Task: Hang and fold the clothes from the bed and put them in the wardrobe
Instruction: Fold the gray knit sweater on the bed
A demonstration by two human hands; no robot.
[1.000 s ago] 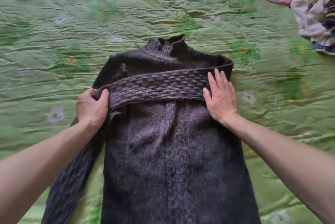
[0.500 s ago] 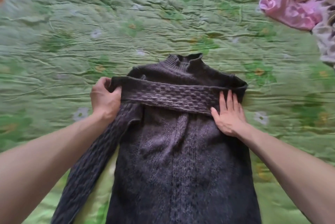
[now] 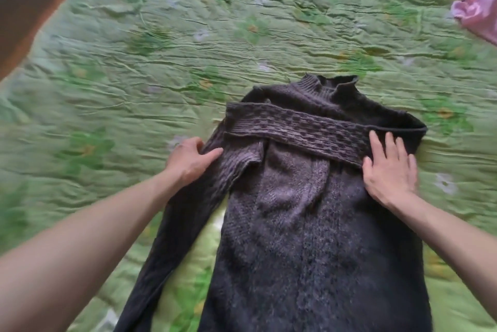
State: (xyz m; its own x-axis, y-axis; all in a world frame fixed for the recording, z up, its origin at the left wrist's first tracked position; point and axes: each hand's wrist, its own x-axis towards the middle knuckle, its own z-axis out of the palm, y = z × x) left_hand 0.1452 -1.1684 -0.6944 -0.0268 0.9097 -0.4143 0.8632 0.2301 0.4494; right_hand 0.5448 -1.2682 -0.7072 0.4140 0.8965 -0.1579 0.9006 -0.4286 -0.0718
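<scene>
Green quilted bedspread [image 3: 188, 44] with faded flower print, heavily wrinkled, fills the view; the dark grey cable-knit sweater [image 3: 309, 224] lies flat on it, collar away from the person. Pink crumpled garment [image 3: 476, 9] sits well apart, beyond the sweater's collar and to its right.

One textured sleeve [image 3: 295, 127] is folded straight across the sweater's chest, just below the collar. Right hand [image 3: 390, 170] lies flat on the sweater's right shoulder end of that sleeve, fingers straight and spread, pressing it down. Left hand [image 3: 192, 159] is at the sweater's left edge, thumb on top of the knit of the second sleeve [image 3: 172, 224]; its fingers seem tucked under the fabric, a light grip, though blur makes this uncertain. That sleeve trails down beside the sweater's body toward the person.

Judged step: folding the second sleeve in. To do it well, keep the right palm anchoring the first sleeve, lift the second near its shoulder seam, lay it across parallel, then smooth the thick knit so no bulge builds at the chest.
</scene>
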